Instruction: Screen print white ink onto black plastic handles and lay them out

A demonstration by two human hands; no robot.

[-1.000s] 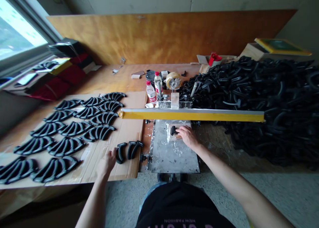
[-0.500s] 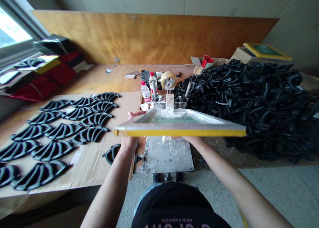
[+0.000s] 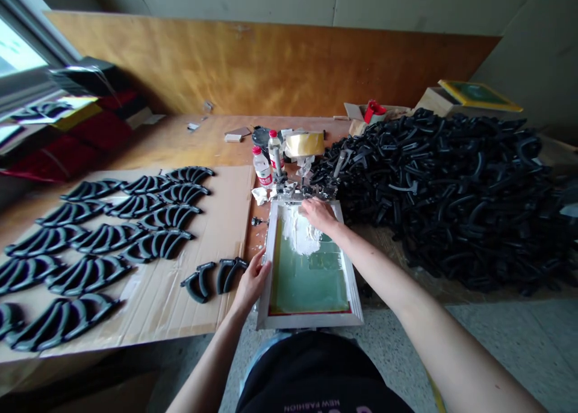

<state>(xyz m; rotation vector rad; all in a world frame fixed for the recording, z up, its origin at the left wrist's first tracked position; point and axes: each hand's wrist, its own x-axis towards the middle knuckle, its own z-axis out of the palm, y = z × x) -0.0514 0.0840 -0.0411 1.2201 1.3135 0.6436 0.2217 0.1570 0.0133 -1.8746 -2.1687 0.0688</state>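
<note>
A silver-edged printing screen lies flat before me, its green mesh smeared with white paste at the far end. My right hand is closed over the paste there; it covers the squeegee that stood at that spot earlier. Along the screen's left edge rests my left hand, fingers stretched out and thumb touching the frame. Two black curved handles lie on the cardboard just left of that hand. The metal plate beneath the screen is hidden.
Rows of black curved handles cover the cardboard at left. A large heap of black parts fills the right side. Behind the screen stand a clamp, red-capped bottles and a tape roll.
The screen has come down from a raised position to lie flat. My right hand has moved from beneath it to its far end. A second curved handle now shows by my left hand.
</note>
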